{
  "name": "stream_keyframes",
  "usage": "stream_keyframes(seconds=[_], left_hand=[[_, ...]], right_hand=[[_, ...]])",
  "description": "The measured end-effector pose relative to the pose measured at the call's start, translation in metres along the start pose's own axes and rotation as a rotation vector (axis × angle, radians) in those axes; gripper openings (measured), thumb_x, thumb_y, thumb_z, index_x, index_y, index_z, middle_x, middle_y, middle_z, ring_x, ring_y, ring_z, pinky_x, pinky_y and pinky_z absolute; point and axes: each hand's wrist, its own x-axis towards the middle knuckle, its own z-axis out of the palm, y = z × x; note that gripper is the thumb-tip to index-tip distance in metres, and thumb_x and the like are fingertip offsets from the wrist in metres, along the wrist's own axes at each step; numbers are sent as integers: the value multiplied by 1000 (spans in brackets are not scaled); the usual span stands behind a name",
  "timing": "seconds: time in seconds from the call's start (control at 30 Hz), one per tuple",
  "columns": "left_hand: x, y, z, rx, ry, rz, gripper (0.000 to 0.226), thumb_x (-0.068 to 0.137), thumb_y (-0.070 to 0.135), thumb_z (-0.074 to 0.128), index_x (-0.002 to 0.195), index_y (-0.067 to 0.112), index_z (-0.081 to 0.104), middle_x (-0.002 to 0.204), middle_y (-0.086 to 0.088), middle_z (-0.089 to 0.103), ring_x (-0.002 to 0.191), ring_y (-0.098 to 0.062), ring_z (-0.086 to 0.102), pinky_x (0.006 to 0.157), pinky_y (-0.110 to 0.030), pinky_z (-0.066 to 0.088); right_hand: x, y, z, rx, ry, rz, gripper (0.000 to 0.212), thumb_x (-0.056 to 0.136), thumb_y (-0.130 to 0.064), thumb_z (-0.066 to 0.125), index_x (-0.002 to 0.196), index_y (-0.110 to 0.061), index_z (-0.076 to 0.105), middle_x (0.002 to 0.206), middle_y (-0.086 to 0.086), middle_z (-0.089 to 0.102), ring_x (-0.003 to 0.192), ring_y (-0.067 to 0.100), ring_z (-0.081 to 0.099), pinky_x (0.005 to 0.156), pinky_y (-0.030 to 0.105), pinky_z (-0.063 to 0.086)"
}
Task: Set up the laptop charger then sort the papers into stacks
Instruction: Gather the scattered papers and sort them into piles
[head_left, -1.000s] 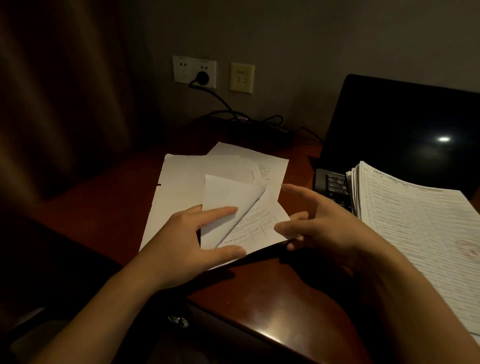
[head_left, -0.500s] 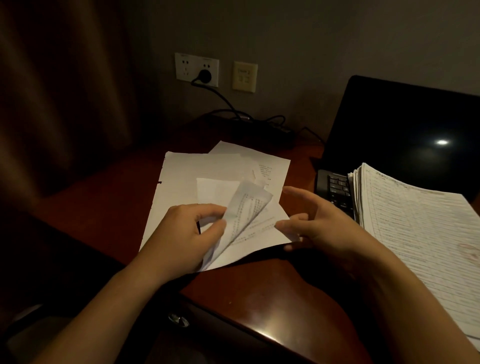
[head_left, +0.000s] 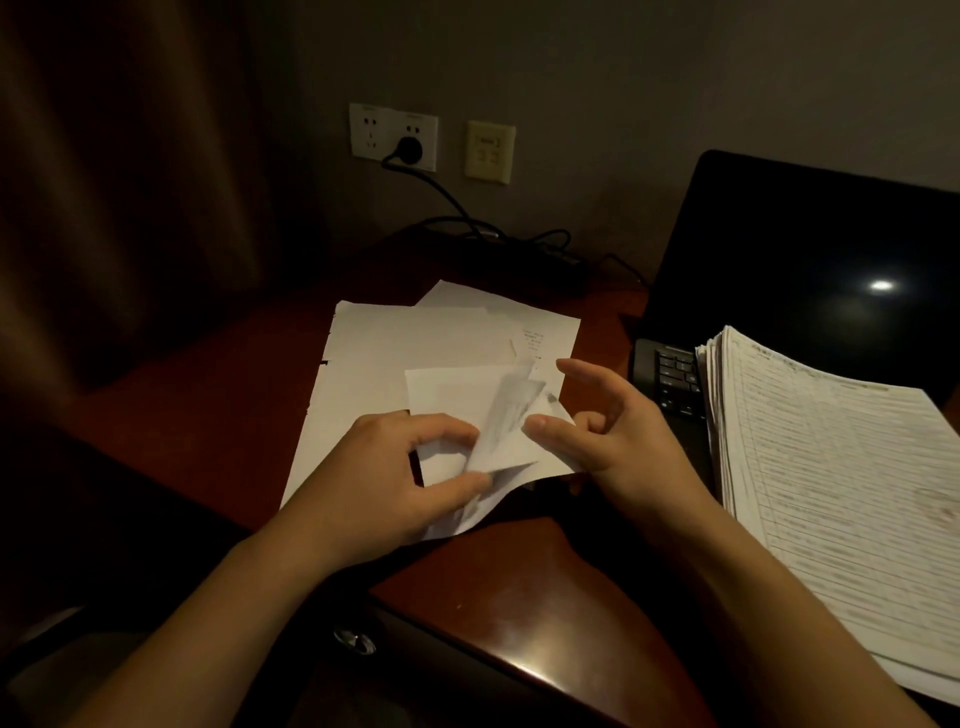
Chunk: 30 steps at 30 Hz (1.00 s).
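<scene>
The thing to watch is the little slip (head_left: 506, 415) dead centre, too blurry to read the print. It's lifted off the pile and tilted, with its long axis running roughly from 7 o'clock up to 1 o'clock. The person's left hand (head_left: 395, 467) has the 7 o'clock end, thumb and curled fingers pinched around it. The free end points at 1 o'clock, pretty much straight at the right hand (head_left: 618, 441). That one's loose and open, index finger out straight, thumb tip just at the paper's edge, not clamping anything as far as the view shows.

Under and past the slip, at 12 o'clock from both hands, the loose sheets (head_left: 415, 343) lie fanned on the tabletop (head_left: 519, 597), mostly blank side up. At 3 o'clock, just beside the right hand, sits the tall stack (head_left: 831, 467) of printed forms, parked on the keyboard of the open laptop (head_left: 805, 249).

Best guess is it all comes down to which pile gets the slip. The fanned sheets at 12 are an easy drop for the left hand. For the tall stack at 3, the right hand is nearer, so a handover looks smarter than reaching across.

The charger looks sorted: plug (head_left: 410, 148) in the wall socket (head_left: 370, 132) at far 11 o'clock, cable (head_left: 457, 202) trailing down. Whether it reaches the laptop can't be made out.
</scene>
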Motion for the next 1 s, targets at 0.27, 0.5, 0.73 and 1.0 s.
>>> stream_keyframes(seconds=[0.27,0.5,0.73,1.0], left_hand=[[-3,1,0,-46,105,47,54,98,29,56,139,59,37,76,9,56,60,-4,56,47,-16,42],[-2,8,3,-94,1,91,65,97,40,62,143,67,26,123,27,59,95,-25,68,74,-37,60],[1,30,-2,-308,-250,46,73,91,31,65,140,69,28,111,20,70,113,-2,63,95,-15,50],[74,-12,-27,293,94,-376,37,96,39,62,133,36,61,142,11,51,123,-16,52,103,-36,44]], right_hand=[[0,-7,-14,59,-107,124,67,93,-14,69,149,-38,41,95,18,72,88,25,73,83,36,58],[3,-15,-6,638,-155,384,38,104,-26,50,141,-17,47,117,25,69,97,38,74,75,41,64],[5,-4,-20,410,-43,388,24,95,-5,61,119,-9,64,113,16,71,89,29,76,67,35,62],[2,-12,-50,-17,293,182,25,89,5,44,106,-9,57,37,10,41,25,19,28,34,16,23]])
